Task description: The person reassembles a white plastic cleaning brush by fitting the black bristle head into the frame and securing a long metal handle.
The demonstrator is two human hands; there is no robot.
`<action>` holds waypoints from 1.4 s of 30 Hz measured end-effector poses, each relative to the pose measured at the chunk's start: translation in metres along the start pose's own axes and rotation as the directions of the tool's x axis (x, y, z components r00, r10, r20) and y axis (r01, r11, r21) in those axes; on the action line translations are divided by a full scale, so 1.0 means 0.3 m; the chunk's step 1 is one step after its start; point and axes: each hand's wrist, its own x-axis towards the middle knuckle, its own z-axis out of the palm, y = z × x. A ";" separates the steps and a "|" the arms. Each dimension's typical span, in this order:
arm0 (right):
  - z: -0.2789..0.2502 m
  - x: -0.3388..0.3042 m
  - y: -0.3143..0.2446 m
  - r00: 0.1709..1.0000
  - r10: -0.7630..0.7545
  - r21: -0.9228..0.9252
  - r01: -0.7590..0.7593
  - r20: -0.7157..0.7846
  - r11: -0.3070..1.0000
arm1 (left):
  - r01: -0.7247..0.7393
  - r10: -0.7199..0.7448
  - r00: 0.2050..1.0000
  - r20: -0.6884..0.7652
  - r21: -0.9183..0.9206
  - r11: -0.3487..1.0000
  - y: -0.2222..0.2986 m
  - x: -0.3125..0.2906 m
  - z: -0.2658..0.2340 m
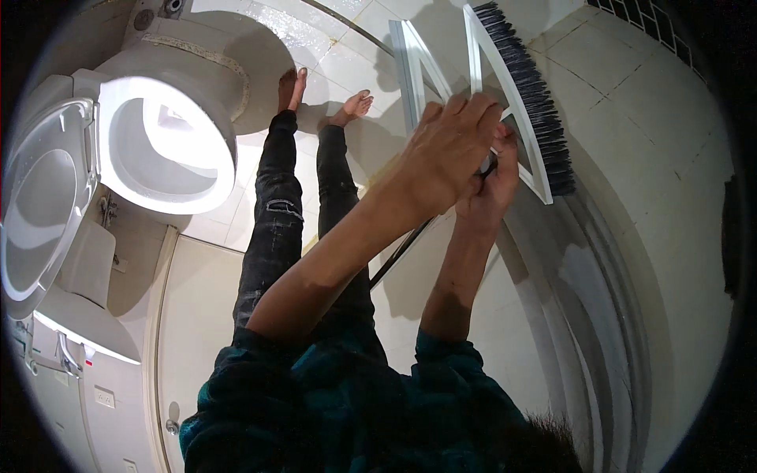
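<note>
— Gripping a white-framed brush point(512, 102) with both hands, a person stands barefoot on a wet tiled bathroom floor point(631, 102). Where does the brush lie from the fingers?

— It rises up and away from them, toward the top of the picture. Its long axis runs on a slant from the upper middle down to the right, with the dark bristles point(536, 94) along its right edge, facing the pale curved wall point(678, 260).

— Which hand is closer to it?

— Both touch it. The left hand point(449, 150) reaches across and lies over the lower part of the white frame, fingers curled down on it. The right hand point(493, 185) sits just beneath, fingers folded around what seems to be a dark handle point(402, 248) that slants down to the left; how tightly they clamp is hidden by the left hand.

— Any packages, labels or signs?

— No packages show. At lower left, a small red-and-white tag point(88, 355) sits near a metal handle point(67, 355) on a white cabinet, and a pale square plate point(104, 396) lies below it. Nothing else of that kind is clear.

— And around it?

— An open white toilet point(169, 142) stands at upper left, its lid point(43, 197) raised, well apart from the brush.
</note>
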 end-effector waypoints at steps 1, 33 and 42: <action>0.006 0.000 -0.005 1.000 -0.003 -0.001 0.003 0.026 1.000 | 0.003 -0.003 1.000 -0.002 -0.004 1.000 0.002 0.008 0.002; -0.154 -0.396 0.353 0.904 0.424 -0.066 -0.420 0.064 0.905 | 0.212 -0.179 0.973 -0.145 0.253 0.944 -0.274 0.115 -0.017; -0.141 -0.416 0.302 0.875 0.465 -0.014 -0.467 0.133 0.884 | -0.332 0.351 0.903 -0.248 0.118 0.936 -0.250 0.112 -0.022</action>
